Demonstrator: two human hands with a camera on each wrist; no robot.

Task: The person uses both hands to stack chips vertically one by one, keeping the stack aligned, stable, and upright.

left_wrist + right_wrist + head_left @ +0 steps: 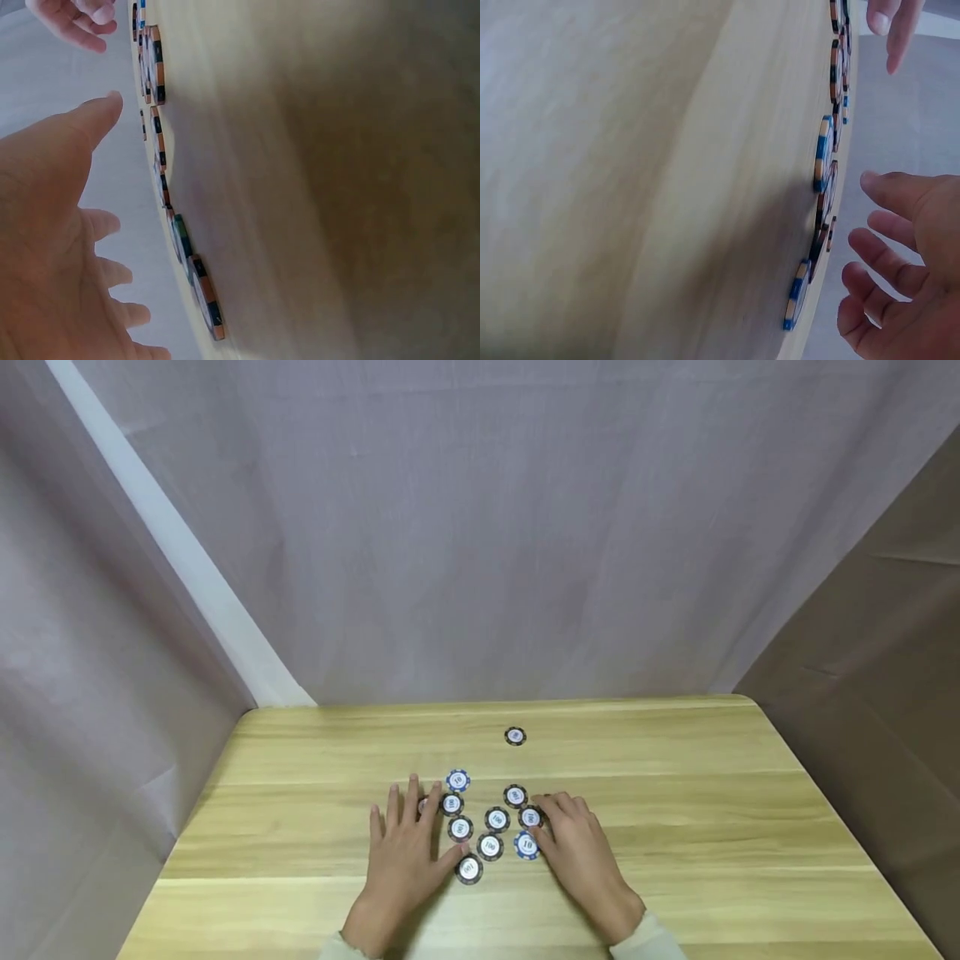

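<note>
Several black poker chips marked 100 and a few blue ones marked 10 lie flat on the table between the two hands. My left hand (pixel 405 858) hovers palm down with fingers spread. Its index finger overlaps a partly hidden dark chip (pixel 423 806), and its thumb tip is at the edge of a black chip (pixel 469 869). My right hand (pixel 587 858) has loosely bent fingers and holds nothing. Its thumb reaches a blue chip (pixel 527 845), its index finger a black chip (pixel 530 816). Under the right hand, another blue chip (pixel 798 296) shows in the right wrist view.
A single black chip (pixel 515 736) lies apart toward the far edge of the wooden table (pixel 675 777). Near the left fingers is a blue chip (pixel 458 780). Grey cloth (pixel 480 543) hangs behind the table and at its sides.
</note>
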